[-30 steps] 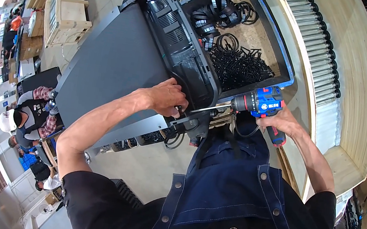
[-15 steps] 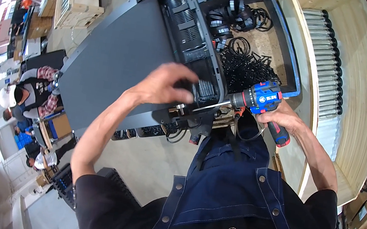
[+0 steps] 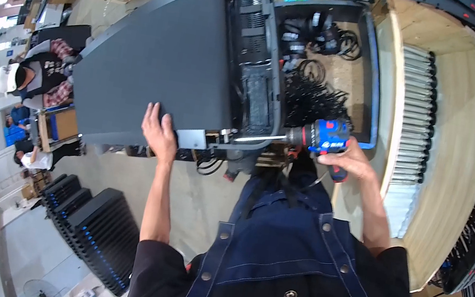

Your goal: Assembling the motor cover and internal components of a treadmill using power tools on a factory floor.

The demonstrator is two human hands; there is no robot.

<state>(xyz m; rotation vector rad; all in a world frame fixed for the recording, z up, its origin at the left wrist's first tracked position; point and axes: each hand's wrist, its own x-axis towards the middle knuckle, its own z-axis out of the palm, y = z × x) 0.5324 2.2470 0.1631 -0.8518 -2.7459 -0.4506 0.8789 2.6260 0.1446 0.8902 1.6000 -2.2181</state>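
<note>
My right hand [image 3: 357, 160] is wrapped round the grip of a blue and red cordless drill [image 3: 327, 137]. From its chuck a long silver bit [image 3: 261, 138] points left, with its tip close to the metal roller end [image 3: 225, 137] at the corner of a treadmill deck. My left hand [image 3: 160, 133] lies with fingers stretched out on the near edge of the black treadmill belt [image 3: 145, 65], beside a grey side rail piece [image 3: 191, 139]. Whether the bit touches a screw is too small to tell.
Beyond the drill stands a blue-edged bin [image 3: 377, 90] with black screws [image 3: 316, 102] and black rings. A wooden crate [image 3: 453, 120] of metal tubes [image 3: 414, 114] is on the right. A co-worker [image 3: 44, 71] is at the far left, and stacked black panels [image 3: 104, 227] stand at lower left.
My left hand has gone from above the deck's end compartment leftward to the belt's near edge, its fingers now flat. The drill stays in my right hand, its bit now nearer the roller end.
</note>
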